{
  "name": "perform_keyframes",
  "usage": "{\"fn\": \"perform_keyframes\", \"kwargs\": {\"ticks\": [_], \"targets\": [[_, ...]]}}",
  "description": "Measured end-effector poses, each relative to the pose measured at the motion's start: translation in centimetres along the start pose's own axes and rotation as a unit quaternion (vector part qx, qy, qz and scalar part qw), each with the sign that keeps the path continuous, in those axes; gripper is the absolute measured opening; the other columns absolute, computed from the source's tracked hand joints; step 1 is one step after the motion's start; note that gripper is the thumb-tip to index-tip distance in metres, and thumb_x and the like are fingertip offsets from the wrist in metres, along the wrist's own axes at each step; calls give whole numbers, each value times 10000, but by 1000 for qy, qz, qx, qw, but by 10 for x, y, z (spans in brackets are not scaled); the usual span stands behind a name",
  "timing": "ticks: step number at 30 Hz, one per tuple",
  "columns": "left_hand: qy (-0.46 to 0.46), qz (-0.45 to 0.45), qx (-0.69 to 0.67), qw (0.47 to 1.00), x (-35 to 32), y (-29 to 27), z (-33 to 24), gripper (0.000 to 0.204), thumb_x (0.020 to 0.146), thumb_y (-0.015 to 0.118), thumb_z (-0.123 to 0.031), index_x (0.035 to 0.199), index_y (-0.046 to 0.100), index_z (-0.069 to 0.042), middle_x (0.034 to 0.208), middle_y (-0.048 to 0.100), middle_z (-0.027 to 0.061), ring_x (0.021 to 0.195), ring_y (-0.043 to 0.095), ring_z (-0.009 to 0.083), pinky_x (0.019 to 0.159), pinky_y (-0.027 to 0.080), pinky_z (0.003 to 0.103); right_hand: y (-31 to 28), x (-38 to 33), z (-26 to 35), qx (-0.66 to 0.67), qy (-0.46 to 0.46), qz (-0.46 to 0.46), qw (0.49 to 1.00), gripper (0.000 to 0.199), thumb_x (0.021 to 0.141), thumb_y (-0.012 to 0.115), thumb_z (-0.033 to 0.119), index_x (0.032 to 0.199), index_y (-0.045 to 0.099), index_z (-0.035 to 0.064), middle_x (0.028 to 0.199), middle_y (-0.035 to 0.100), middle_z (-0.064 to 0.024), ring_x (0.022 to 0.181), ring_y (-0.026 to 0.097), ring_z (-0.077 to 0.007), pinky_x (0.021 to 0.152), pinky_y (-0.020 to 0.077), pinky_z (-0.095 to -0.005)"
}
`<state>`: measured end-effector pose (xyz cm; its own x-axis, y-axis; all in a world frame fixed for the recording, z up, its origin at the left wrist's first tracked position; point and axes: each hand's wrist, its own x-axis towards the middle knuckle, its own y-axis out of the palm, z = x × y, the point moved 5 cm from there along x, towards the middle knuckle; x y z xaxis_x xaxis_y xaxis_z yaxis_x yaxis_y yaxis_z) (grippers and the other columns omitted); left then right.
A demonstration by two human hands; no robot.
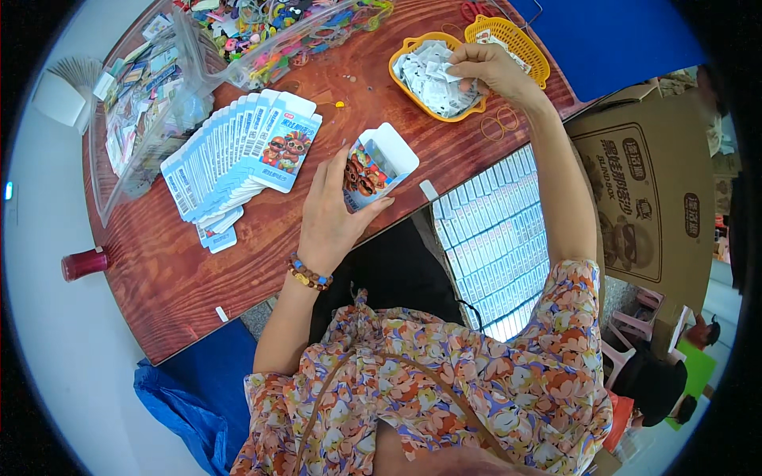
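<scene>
My left hand (325, 218) grips a small printed carton (403, 152), light blue and white with cartoon figures. The carton is tilted, and its open end with a raised flap faces up and to the right. Over a yellow plastic basket (456, 118) at the far side, my right hand (502, 75) has thumb and fingers closed on a small white sachet (456, 71). Many more white sachets (429, 81) fill that basket. Left of my left hand, a fanned stack of flat, unfolded cartons (218, 163) lies on the reddish wooden table (262, 254).
Clear plastic bins (198, 75) hold colourful trinkets (305, 40) and cards (147, 103) at the far left. A second yellow basket (541, 59) stands beside the first. Rows of packed cartons (496, 238) sit below the table edge, near a large cardboard box (663, 182). A red-lidded jar (85, 265) is leftmost.
</scene>
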<state>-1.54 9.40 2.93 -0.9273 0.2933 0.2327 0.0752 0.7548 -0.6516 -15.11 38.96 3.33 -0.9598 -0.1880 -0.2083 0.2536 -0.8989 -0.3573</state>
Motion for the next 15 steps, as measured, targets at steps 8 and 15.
{"fn": "perform_keyframes", "kwargs": {"ticks": [8,15], "targets": [[-4,6,-2,1000,5,0,0,836,713,865,-305,1364,446,12,1189,566,204,1078,599,359,897,514,424,-2,-5,4,47,-14,-25,998,165,931,688,221,1023,723,89,635,641,8,482,484,-8,445,305,-170],[13,5,-1,1000,9,7,-1,838,712,863,-321,1348,456,41,1185,567,212,1069,599,367,895,513,429,-7,-6,1,67,-20,10,998,167,923,679,195,1022,727,69,774,678,14,557,557,-21,471,339,-183]]}}
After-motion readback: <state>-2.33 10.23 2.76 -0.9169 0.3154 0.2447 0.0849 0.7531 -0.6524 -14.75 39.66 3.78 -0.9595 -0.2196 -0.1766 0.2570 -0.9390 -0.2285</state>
